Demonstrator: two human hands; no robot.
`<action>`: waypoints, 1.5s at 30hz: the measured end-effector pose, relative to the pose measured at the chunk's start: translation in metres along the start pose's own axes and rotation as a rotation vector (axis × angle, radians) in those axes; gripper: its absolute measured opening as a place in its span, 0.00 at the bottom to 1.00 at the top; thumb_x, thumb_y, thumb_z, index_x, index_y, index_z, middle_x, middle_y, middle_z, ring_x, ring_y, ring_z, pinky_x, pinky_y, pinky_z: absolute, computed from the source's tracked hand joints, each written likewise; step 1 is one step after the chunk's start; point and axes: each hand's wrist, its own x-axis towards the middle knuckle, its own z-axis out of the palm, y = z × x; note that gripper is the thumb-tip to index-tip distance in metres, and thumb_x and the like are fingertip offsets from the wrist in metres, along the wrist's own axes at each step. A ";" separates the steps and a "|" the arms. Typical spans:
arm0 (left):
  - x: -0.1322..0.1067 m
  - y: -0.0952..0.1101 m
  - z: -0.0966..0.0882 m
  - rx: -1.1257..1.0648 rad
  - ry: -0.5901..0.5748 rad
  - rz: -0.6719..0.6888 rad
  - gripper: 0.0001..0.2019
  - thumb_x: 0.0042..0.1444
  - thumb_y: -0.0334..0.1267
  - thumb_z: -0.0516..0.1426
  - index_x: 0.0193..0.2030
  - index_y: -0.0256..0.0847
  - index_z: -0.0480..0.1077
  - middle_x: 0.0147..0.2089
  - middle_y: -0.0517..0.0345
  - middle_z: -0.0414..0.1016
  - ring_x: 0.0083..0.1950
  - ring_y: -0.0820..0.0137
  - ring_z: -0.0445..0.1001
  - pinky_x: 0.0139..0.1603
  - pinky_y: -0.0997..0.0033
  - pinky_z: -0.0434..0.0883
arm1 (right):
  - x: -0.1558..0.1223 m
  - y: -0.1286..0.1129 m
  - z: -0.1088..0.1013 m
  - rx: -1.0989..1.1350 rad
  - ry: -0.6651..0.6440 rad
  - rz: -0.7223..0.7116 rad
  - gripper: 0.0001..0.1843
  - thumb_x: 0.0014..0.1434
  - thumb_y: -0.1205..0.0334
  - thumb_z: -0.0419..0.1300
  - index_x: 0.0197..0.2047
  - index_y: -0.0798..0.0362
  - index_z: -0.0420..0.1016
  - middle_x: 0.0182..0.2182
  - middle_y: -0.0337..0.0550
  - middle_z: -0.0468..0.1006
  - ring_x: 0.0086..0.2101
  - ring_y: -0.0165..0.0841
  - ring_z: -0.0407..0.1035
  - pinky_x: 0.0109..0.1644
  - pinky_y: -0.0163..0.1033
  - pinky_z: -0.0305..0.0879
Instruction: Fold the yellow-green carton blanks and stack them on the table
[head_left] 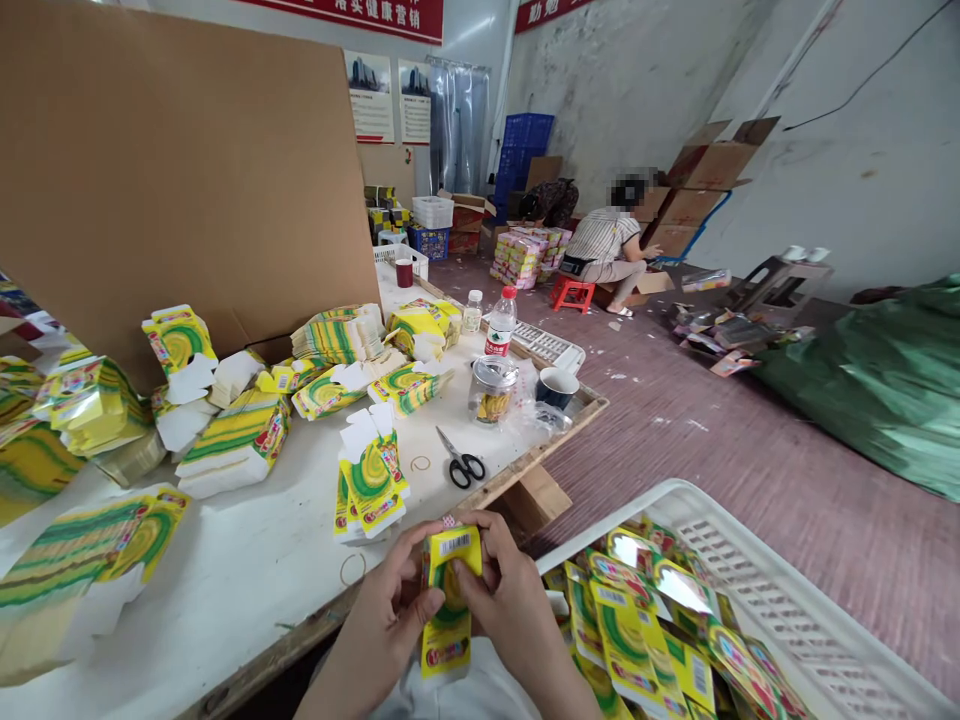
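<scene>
A small yellow and green carton (448, 640) with a barcode at its top end is held upright between my two hands, over my lap at the table's edge. My left hand (401, 590) grips its left side, thumb lying across the front. On the right side my right hand (502, 575) is closed round it, with its thumb pressed on the front just below the barcode. A bit of pink patterned material shows behind the carton's top. Just beyond on the table lie a few flat yellow cartons (371, 480) with white flaps standing out.
Black-handled scissors (463, 468), rubber bands (420, 463), a lidded jar (493, 392), a bottle (501, 325) and a mug (556, 386) stand or lie on the white table. Stacks of flat cartons (236, 440) fill its left. A white basket (795, 570) holds finished-looking cartons. A person (604, 240) sits beyond.
</scene>
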 end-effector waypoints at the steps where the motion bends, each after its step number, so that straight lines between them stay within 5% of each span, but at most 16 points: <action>1: 0.000 -0.001 0.000 0.014 0.022 0.001 0.29 0.62 0.48 0.58 0.66 0.44 0.58 0.43 0.51 0.80 0.43 0.61 0.77 0.48 0.63 0.73 | 0.000 0.001 0.001 0.005 0.002 0.008 0.18 0.58 0.65 0.56 0.52 0.50 0.67 0.22 0.29 0.62 0.23 0.31 0.60 0.30 0.35 0.56; 6: 0.001 0.000 0.002 -0.100 0.064 -0.022 0.29 0.59 0.47 0.62 0.65 0.44 0.59 0.49 0.48 0.80 0.44 0.61 0.78 0.47 0.65 0.73 | 0.000 0.005 -0.003 0.125 -0.008 -0.090 0.17 0.63 0.57 0.56 0.54 0.52 0.69 0.28 0.36 0.71 0.26 0.31 0.64 0.31 0.35 0.60; 12: 0.004 0.002 0.006 -0.196 0.032 -0.016 0.25 0.58 0.43 0.63 0.60 0.45 0.63 0.49 0.51 0.81 0.44 0.63 0.80 0.45 0.67 0.74 | 0.003 0.010 -0.007 0.382 0.058 -0.088 0.14 0.64 0.50 0.58 0.45 0.52 0.75 0.41 0.46 0.78 0.43 0.37 0.73 0.48 0.39 0.68; 19: 0.003 0.000 0.003 -0.117 0.004 -0.027 0.27 0.57 0.46 0.63 0.61 0.44 0.64 0.50 0.48 0.81 0.47 0.59 0.79 0.47 0.64 0.73 | 0.001 0.011 -0.003 0.750 -0.006 0.023 0.17 0.52 0.49 0.70 0.36 0.51 0.73 0.36 0.44 0.81 0.37 0.37 0.75 0.41 0.40 0.72; 23: 0.003 0.000 0.009 -0.085 -0.019 0.007 0.25 0.59 0.45 0.61 0.62 0.45 0.64 0.58 0.46 0.77 0.52 0.59 0.77 0.53 0.62 0.72 | -0.004 0.008 -0.010 0.741 0.021 0.045 0.17 0.55 0.47 0.68 0.35 0.52 0.74 0.36 0.44 0.81 0.38 0.36 0.75 0.41 0.40 0.72; 28: 0.001 -0.005 0.018 -0.063 0.032 0.005 0.23 0.60 0.44 0.61 0.60 0.44 0.66 0.50 0.49 0.81 0.42 0.64 0.79 0.44 0.67 0.75 | -0.010 0.005 -0.011 0.657 0.101 0.050 0.18 0.56 0.45 0.67 0.34 0.53 0.75 0.31 0.41 0.78 0.32 0.33 0.72 0.36 0.36 0.69; 33: 0.004 -0.003 0.020 -0.008 0.203 0.067 0.13 0.61 0.45 0.60 0.47 0.40 0.77 0.45 0.50 0.84 0.43 0.63 0.81 0.43 0.70 0.76 | -0.015 -0.003 -0.002 0.636 0.090 -0.032 0.17 0.58 0.46 0.65 0.33 0.54 0.75 0.29 0.42 0.77 0.32 0.33 0.71 0.36 0.36 0.67; 36: 0.005 0.001 0.025 0.013 0.212 0.074 0.13 0.60 0.46 0.60 0.45 0.40 0.78 0.45 0.50 0.84 0.42 0.63 0.81 0.42 0.71 0.77 | -0.016 -0.003 -0.001 0.618 0.106 -0.043 0.16 0.58 0.48 0.65 0.32 0.53 0.76 0.29 0.42 0.77 0.31 0.34 0.72 0.35 0.37 0.68; 40: 0.006 0.002 0.025 0.082 0.269 0.146 0.15 0.62 0.46 0.58 0.50 0.41 0.77 0.50 0.49 0.83 0.52 0.58 0.81 0.52 0.65 0.77 | -0.021 0.017 -0.035 0.438 0.200 -0.057 0.16 0.59 0.46 0.63 0.32 0.52 0.78 0.31 0.46 0.80 0.33 0.39 0.74 0.37 0.40 0.70; 45: 0.022 -0.015 -0.014 0.590 0.569 0.390 0.25 0.61 0.39 0.59 0.65 0.43 0.65 0.70 0.46 0.65 0.73 0.54 0.59 0.73 0.47 0.55 | -0.033 0.053 -0.114 -0.308 0.618 0.112 0.22 0.54 0.38 0.60 0.33 0.49 0.79 0.30 0.45 0.74 0.24 0.35 0.64 0.29 0.42 0.62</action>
